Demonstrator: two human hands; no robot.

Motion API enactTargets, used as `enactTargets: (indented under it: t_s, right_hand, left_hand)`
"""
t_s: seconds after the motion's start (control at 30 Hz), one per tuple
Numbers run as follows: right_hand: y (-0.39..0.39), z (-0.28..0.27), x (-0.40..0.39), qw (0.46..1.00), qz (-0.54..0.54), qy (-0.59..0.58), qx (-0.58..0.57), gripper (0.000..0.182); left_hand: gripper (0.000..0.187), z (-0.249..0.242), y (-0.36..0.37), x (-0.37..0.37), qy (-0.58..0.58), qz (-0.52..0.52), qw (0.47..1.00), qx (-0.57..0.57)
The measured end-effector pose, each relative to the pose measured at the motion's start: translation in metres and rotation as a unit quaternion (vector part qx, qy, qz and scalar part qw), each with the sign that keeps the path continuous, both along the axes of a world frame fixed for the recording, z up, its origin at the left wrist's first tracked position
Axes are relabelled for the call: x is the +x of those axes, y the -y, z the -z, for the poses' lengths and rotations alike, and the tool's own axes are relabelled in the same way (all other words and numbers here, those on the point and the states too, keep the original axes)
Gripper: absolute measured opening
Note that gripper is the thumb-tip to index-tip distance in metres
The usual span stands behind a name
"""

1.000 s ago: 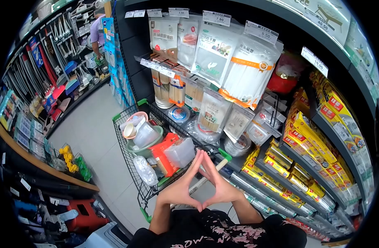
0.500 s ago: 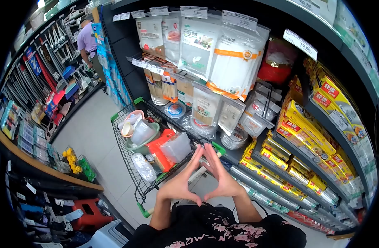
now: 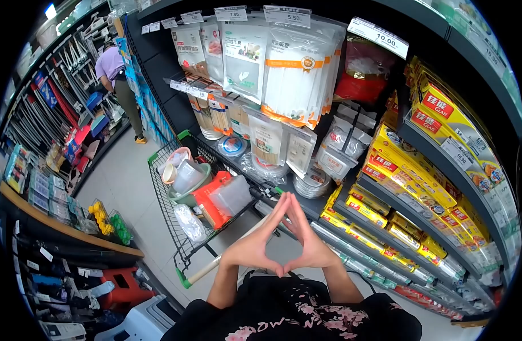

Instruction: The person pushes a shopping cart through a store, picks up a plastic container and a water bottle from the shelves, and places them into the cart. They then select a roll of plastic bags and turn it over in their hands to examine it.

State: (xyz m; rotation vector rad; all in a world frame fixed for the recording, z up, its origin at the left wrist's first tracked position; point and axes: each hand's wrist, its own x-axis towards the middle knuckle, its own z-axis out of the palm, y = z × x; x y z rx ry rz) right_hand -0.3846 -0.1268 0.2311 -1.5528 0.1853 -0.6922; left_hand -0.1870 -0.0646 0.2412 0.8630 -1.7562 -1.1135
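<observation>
In front of my chest, my left hand (image 3: 251, 248) and my right hand (image 3: 314, 249) meet at the fingertips and thumb tips, framing a diamond-shaped gap. Fingers on both are stretched out, and neither hand holds anything. Just beyond them stands a shopping cart (image 3: 165, 200), its pale handle bar (image 3: 207, 271) passing close to my left wrist without being gripped. Inside the cart are a green basin (image 3: 204, 187) with cups and a clear container in it, a red-orange package (image 3: 208, 202), a translucent box (image 3: 231, 196) and a clear-wrapped white bundle (image 3: 189, 222).
Shelves on the right carry yellow Glad boxes (image 3: 406, 170). Bagged straws (image 3: 298, 77) and gloves hang ahead. A person in a purple top (image 3: 110, 63) is in the aisle at far left. Red (image 3: 124, 288) and pale blue stools (image 3: 141, 321) stand at lower left.
My thumb tips have come together, and my fingertips now meet too. The view has shifted, so the shelf goods sit further left. The person in purple now bends toward the far shelf.
</observation>
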Motion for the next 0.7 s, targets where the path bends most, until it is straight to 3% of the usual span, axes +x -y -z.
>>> enactTargets:
  t_s: [0.47,0.7]
  right_hand:
    - [0.006,0.01,-0.051,0.996,-0.062,0.009,0.064,0.161]
    - [0.008,0.019,-0.043,0.991,-0.107,0.013,0.075,0.154]
  left_hand:
    - [0.151,-0.002,-0.018,-0.063,0.009,-0.068,0.997,0.021]
    - [0.147,0.012,-0.033,-0.061,-0.017,-0.109,0.993,0.034]
